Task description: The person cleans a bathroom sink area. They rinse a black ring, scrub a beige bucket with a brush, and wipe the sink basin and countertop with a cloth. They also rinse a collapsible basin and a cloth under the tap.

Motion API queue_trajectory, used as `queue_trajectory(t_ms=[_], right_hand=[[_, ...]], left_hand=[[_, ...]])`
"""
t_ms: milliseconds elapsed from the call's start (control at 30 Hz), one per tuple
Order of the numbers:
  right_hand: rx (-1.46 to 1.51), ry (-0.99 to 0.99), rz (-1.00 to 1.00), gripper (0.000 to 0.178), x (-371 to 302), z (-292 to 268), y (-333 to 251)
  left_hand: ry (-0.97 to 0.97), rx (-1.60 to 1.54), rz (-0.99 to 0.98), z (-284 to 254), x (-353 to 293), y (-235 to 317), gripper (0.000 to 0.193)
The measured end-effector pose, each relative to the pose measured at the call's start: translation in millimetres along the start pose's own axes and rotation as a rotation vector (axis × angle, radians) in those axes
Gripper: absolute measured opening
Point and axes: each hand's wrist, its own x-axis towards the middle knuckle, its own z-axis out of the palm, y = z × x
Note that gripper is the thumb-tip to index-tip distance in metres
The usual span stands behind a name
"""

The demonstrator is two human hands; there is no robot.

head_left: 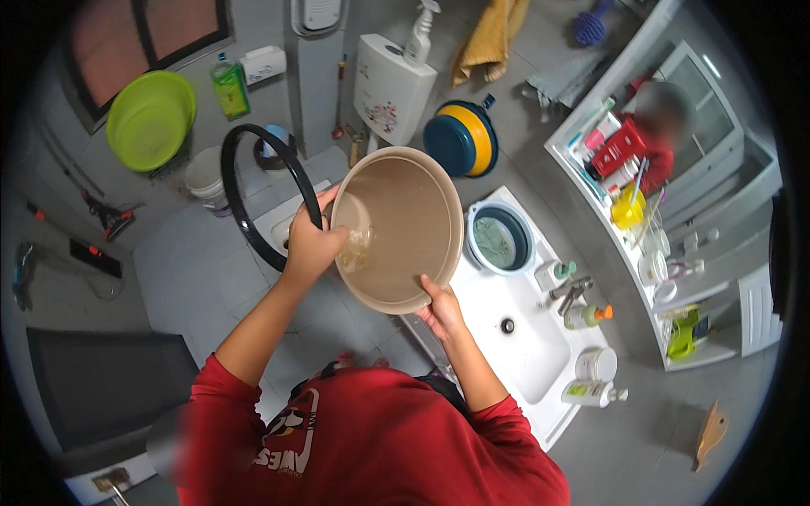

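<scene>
A beige trash bin (pixel 413 211) is tilted between my hands, its mouth facing up toward me. My left hand (pixel 312 246) grips its left rim, with the thumb over the edge, and also has hold of a black ring (pixel 237 207). That ring hangs apart from the bin, to its left. My right hand (pixel 442 310) is closed on the near right rim, thumb on top. A clear, yellowish patch (pixel 358 244) shows inside the bin on the left; whether it is liquid or thin plastic I cannot tell.
To the right is a white sink (pixel 527 350) with a faucet (pixel 574 293), bottles and a blue-grey basin (pixel 499 238). Beyond hang blue and yellow basins (pixel 460 139). A mirror shelf (pixel 629 244) juts out at right. A green basin (pixel 152 121) and white bucket (pixel 207 181) stand left.
</scene>
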Motion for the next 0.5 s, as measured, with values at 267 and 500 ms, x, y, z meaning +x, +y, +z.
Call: queue_trajectory(t_ms=[267,500], right_hand=[[0.042,0.087,0.07,0.033,-9.9,-78.5,-5.5],[-0.001,0.282,-0.082,0.025,-13.1,-136.3,3.0]], left_hand=[[-0.112,-0.118,-0.114,78.7,14.0,37.3,0.045],[-0.192,-0.072,0.148,138.6,-8.6,30.8,0.045]])
